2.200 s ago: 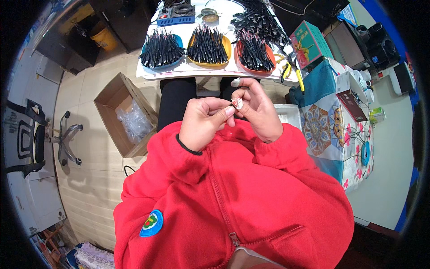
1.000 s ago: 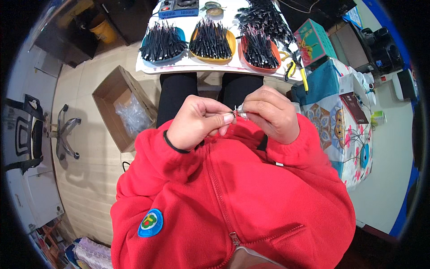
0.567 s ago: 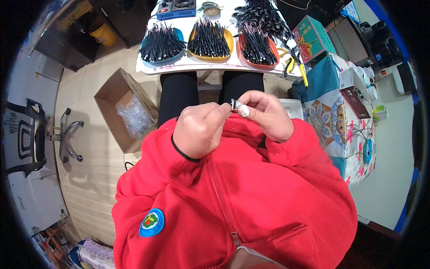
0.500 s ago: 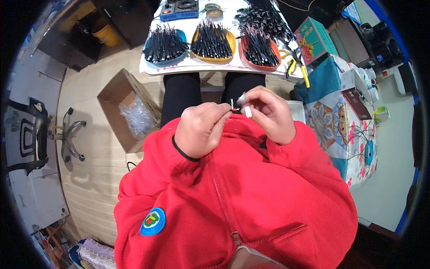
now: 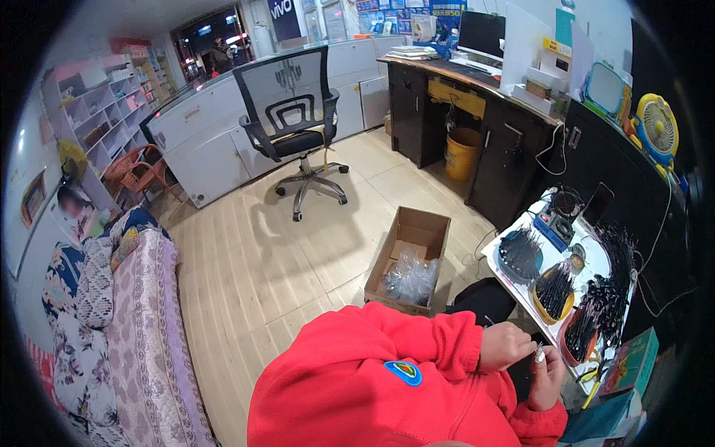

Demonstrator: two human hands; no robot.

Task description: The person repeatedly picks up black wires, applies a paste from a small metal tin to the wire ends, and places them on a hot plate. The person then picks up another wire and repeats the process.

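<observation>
My left hand [image 5: 506, 346] is closed in a pinch at the lower right, its fingertips on a thin wire end [image 5: 538, 347]. My right hand [image 5: 548, 378] meets it there, thumb and fingers drawn together; a white piece shows at its thumb. Whatever the right fingers grip is too small to make out. Beside the hands, a white table [image 5: 521, 281] carries a blue bowl [image 5: 519, 270], a yellow bowl [image 5: 570, 303] and a red bowl [image 5: 569, 354], each full of short black cables. More black cables [image 5: 607, 294] lie heaped behind them.
A cardboard box [image 5: 375, 284] holding clear plastic stands left of my legs. An office chair [image 5: 290, 141] is farther off. Yellow-handled pliers [image 5: 590, 375] lie at the table edge near a green box [image 5: 633, 357]. A couch [image 5: 141, 335] runs along the left, with a person [image 5: 78, 216] beyond.
My view has swung to the left, bringing in the couch, chair and counters; hands and table now sit at the lower right. The hands remain together at the wire.
</observation>
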